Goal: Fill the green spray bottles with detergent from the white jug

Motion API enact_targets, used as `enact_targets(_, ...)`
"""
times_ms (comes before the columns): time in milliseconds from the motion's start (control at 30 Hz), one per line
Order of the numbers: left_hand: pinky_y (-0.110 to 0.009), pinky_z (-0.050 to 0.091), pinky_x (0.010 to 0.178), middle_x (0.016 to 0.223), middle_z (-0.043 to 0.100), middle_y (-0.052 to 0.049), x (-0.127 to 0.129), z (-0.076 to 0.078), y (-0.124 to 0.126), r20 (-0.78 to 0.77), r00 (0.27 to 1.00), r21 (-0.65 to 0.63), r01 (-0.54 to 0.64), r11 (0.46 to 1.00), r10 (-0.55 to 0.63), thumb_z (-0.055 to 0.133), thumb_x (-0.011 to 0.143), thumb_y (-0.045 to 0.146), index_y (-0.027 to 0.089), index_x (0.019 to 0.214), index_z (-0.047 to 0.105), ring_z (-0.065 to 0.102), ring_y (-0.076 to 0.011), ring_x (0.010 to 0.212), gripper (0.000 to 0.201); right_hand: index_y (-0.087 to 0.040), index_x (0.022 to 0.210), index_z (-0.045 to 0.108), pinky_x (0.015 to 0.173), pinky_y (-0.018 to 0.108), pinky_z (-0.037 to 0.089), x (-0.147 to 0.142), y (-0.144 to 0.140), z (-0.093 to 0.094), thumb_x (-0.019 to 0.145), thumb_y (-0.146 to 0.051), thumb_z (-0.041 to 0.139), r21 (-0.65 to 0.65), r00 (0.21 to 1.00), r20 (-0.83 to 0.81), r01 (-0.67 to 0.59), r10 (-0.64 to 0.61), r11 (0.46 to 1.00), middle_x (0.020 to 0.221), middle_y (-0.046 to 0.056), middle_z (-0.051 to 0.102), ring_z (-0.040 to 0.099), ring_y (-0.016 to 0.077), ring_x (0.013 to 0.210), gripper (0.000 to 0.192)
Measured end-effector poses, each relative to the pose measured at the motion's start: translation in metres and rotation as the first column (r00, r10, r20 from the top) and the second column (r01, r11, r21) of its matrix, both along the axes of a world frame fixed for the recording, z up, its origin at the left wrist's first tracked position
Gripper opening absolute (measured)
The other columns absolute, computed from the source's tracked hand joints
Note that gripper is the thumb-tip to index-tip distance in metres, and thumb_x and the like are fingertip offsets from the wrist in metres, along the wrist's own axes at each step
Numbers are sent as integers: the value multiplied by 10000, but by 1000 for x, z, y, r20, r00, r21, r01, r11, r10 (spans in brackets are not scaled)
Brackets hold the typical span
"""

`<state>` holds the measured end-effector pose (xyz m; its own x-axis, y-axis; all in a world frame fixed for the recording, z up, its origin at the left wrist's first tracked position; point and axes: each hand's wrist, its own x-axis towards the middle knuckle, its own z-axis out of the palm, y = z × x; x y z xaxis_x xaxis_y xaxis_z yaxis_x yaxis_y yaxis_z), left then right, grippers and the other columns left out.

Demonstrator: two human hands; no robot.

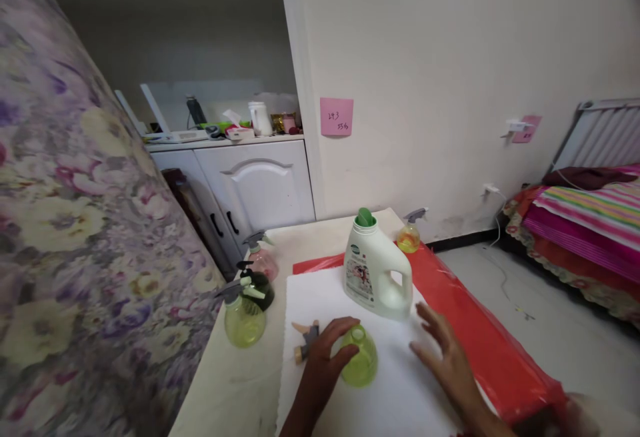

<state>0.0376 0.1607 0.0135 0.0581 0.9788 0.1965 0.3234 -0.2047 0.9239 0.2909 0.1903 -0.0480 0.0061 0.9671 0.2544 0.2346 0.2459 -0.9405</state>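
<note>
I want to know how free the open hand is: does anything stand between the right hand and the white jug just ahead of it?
Nothing visible does. The right hand hovers open over the white towel, just short of the white jug, with only bare towel between them. The left hand rests on the uncapped green bottle, off to the side.

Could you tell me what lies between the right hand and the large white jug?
Nothing: the head view shows only bare white cloth between the right hand and the white jug.

You see a white detergent jug (376, 272) with a green cap (365, 217), a lime-green spray bottle (359, 356), a red plastic sheet (480, 344), a pink sticky note (337, 116) and a floral-patterned curtain (75, 224).
</note>
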Motion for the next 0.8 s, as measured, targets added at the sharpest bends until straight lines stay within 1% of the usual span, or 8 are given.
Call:
enact_targets(67,-436,392,1069,1221,671,-57,-3,-1,-2,-35,999,0,-4,1000,4,625,779,283,262,1103,687,563,-260,1193,330,-286,1374,422,1095,488,390,-18,-21,-11,724,-327,738,-2,986,-24,-167,166,986,1434,102,468,462,312,1307,725)
enact_targets(133,-423,408,1056,1242,657,-56,-11,-2,-4,-61,998,12,-29,999,30,596,807,313,258,1134,668,564,-248,1192,340,-293,1387,412,1121,473,365,-39,-33,-19,658,-278,784,-8,967,-53,-249,248,969,1433,87,480,430,310,1336,819)
enact_targets(233,-391,455,992,1174,680,-67,-35,-3,-9,-94,978,75,-179,981,185,505,869,368,227,1105,660,606,-232,1114,316,-286,1398,390,1135,476,339,-64,-36,-22,601,-253,818,-6,963,-68,-263,262,965,1437,91,471,413,311,1348,905)
enact_targets(333,-362,479,931,1075,691,-80,-60,-7,-18,-325,882,139,-312,940,341,394,912,354,195,1028,653,624,-225,1050,326,-274,1407,366,1131,490,332,-78,-33,-25,578,-251,827,-1,965,-51,-256,256,967,1437,106,458,412,317,1346,950)
enact_targets(400,-346,473,918,1076,678,-84,-68,-13,-23,-510,790,138,-316,939,340,363,907,293,191,1028,645,614,-222,1050,323,-263,1405,365,1136,491,318,-84,-33,-28,575,-249,824,10,968,-34,-247,247,969,1432,111,458,412,320,1344,948)
enact_targets(467,-336,459,903,1082,669,-82,-68,-19,-28,-622,719,110,-310,944,309,394,873,226,192,1045,641,604,-223,1038,303,-259,1403,364,1144,488,305,-88,-34,-32,594,-244,806,18,975,-15,-221,221,975,1426,105,465,412,317,1344,922)
enact_targets(633,-314,398,870,1127,650,-73,-56,-31,-32,-785,565,46,-355,934,253,478,783,91,206,1099,619,569,-226,1050,365,-278,1409,347,1139,479,319,-91,-36,-39,658,-257,752,34,985,28,-168,167,985,1436,82,465,413,302,1348,853)
enact_targets(800,-321,375,840,1160,628,-89,-54,-36,-28,-860,459,29,-390,920,222,373,865,74,199,1143,604,567,-222,1040,383,-282,1404,363,1154,471,298,-90,-36,-41,703,-260,710,57,985,42,-171,169,984,1449,66,470,402,290,1362,782)
